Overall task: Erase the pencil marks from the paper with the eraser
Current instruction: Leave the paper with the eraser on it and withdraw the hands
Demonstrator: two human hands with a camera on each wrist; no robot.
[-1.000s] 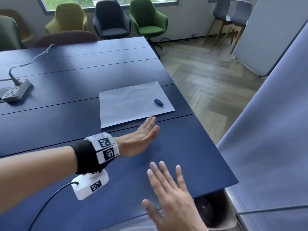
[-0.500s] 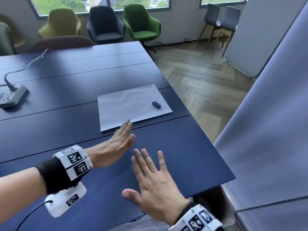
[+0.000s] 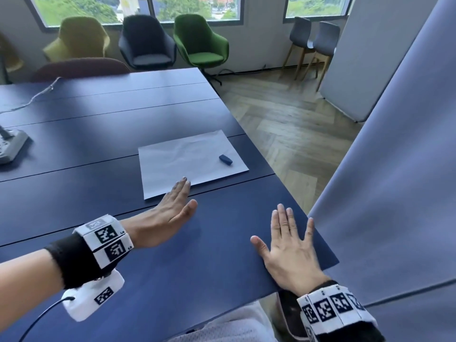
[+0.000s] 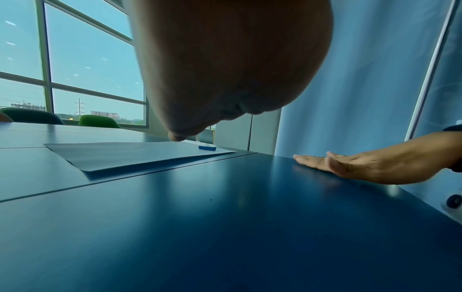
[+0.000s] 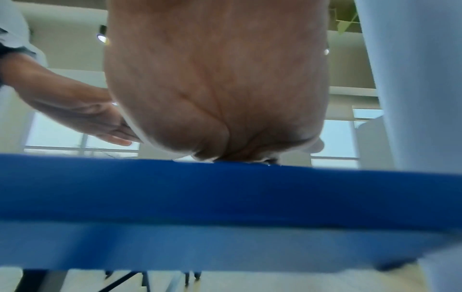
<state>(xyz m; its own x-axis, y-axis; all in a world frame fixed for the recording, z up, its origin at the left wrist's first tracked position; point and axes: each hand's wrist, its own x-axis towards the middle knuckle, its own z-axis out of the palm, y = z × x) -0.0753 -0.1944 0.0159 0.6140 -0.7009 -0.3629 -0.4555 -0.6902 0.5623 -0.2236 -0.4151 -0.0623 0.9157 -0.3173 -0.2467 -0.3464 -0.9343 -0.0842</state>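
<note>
Blue eraser (image 3: 225, 159) on paper (image 3: 187, 159), beyond both hands, left hand (image 3: 164, 216), right hand (image 3: 288, 245), flat, empty

A long dark blue bench (image 3: 103, 134) fills a daylit meeting room, seams running across its top. At 12 o'clock, windows (image 3: 192, 7) showing greenery stand above a row of armchairs: mustard (image 3: 76, 38), charcoal (image 3: 145, 40) and green (image 3: 199, 40), with a maroon chair back (image 3: 79, 69) tucked against the far edge. Two grey wooden-legged stools (image 3: 313, 40) stand at 1 o'clock on herringbone wood flooring (image 3: 283, 124). Pale grey partition panels (image 3: 394, 169) rise at 3 o'clock.
</note>
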